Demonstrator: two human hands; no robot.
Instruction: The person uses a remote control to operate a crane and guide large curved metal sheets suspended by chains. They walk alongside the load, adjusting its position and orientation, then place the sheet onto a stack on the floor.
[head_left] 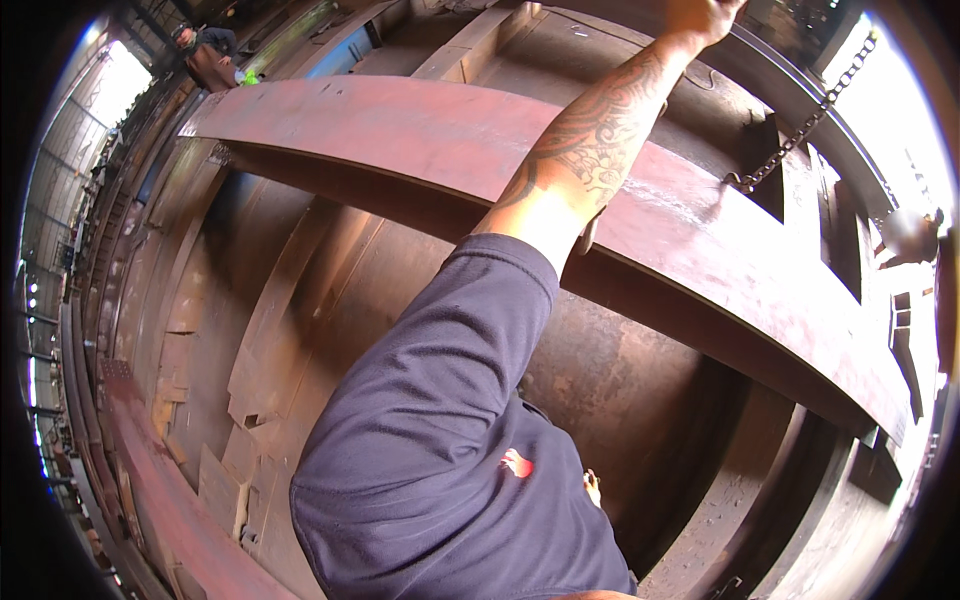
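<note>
Right hand: the right hand (pixel 705 15) is reaching up to the top centre-right of the frame, mostly cut off by the edge, so I honestly can't tell whether the fingers are open or closed, or gripping anything.
Arm: a tattooed forearm is stretching diagonally from the middle of the frame up to that hand, coming out of a dark navy short sleeve (pixel 440 400) that's filling the lower centre.
Left hand: only a few fingertips (pixel 592 487) are peeking out low and right of centre beside the shirt, can't tell their state either.
Beam: a long, curved, rust-red steel plate beam (pixel 420 125) is running from the upper left down to the right edge, and the forearm is crossing right over it.
Chain: a dark steel chain with a hook (pixel 800 125) is hanging in the upper right, with its hook meeting the beam's top face.
Surroundings: big rusty brown steel panels (pixel 300 300) are sitting under the beam.
Background: another person in dark clothes (pixel 205 50) is standing in the upper left corner.
</note>
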